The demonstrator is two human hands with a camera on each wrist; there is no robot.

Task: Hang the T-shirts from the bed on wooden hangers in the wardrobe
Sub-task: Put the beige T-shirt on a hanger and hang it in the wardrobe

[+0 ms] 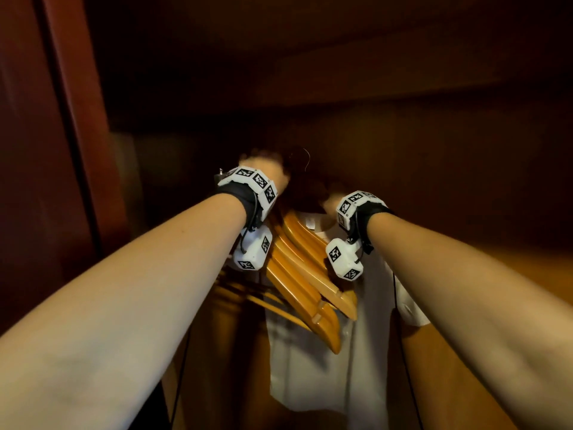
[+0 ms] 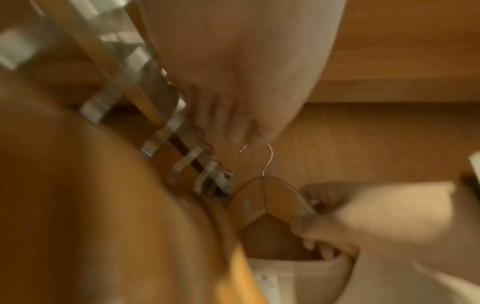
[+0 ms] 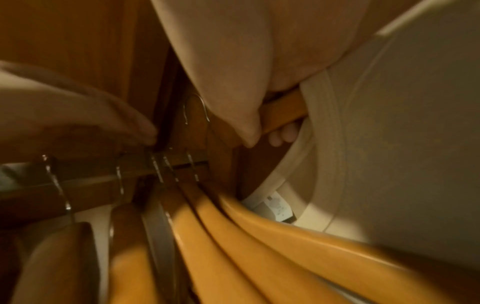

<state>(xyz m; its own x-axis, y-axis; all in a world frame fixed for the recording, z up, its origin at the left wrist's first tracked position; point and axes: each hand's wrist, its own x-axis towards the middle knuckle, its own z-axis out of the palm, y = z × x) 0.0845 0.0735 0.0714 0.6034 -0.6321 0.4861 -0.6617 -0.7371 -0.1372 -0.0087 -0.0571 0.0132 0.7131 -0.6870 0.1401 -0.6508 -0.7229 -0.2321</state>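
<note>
A white T-shirt (image 1: 325,367) hangs on a wooden hanger (image 2: 270,197) inside the wardrobe. My right hand (image 1: 331,198) grips that hanger's shoulder just above the collar, thumb on top and fingers (image 3: 283,133) beneath. Its metal hook (image 2: 269,160) stands free, close to the wooden rail (image 3: 78,179) but not over it. My left hand (image 1: 263,169) reaches up to the rail with straight fingers (image 3: 116,121); their tips lie by the hooks of the empty hangers. The hook's top sits right at my left fingertips (image 2: 233,127).
Several empty wooden hangers (image 1: 297,274) hang bunched on the rail between my wrists, left of the shirt. Further hangers carrying pale cloth (image 3: 52,257) hang farther left. The wardrobe's side wall (image 1: 62,150) is on the left, its dark back panel (image 1: 403,150) ahead.
</note>
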